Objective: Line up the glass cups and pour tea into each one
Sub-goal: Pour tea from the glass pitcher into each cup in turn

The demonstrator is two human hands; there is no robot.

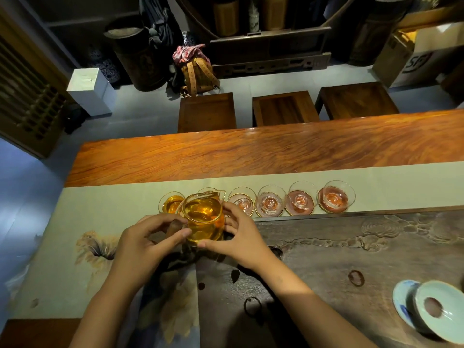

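Several small glass cups stand in a row on the pale cloth runner (120, 197). The leftmost cup (171, 203) holds amber tea. A second cup (208, 190) is mostly hidden behind the pitcher. The cups to the right (270, 204) look empty. A glass pitcher (204, 217) of amber tea is held just in front of the row, spout pointing away. My left hand (148, 244) grips its left side with thumb and fingers. My right hand (238, 234) holds its right side.
A dark carved tea tray (351, 247) lies right of my hands. A pale lidded bowl on a saucer (437, 310) sits at the near right. Three wooden stools (285, 108) stand beyond the table's far edge (251, 129).
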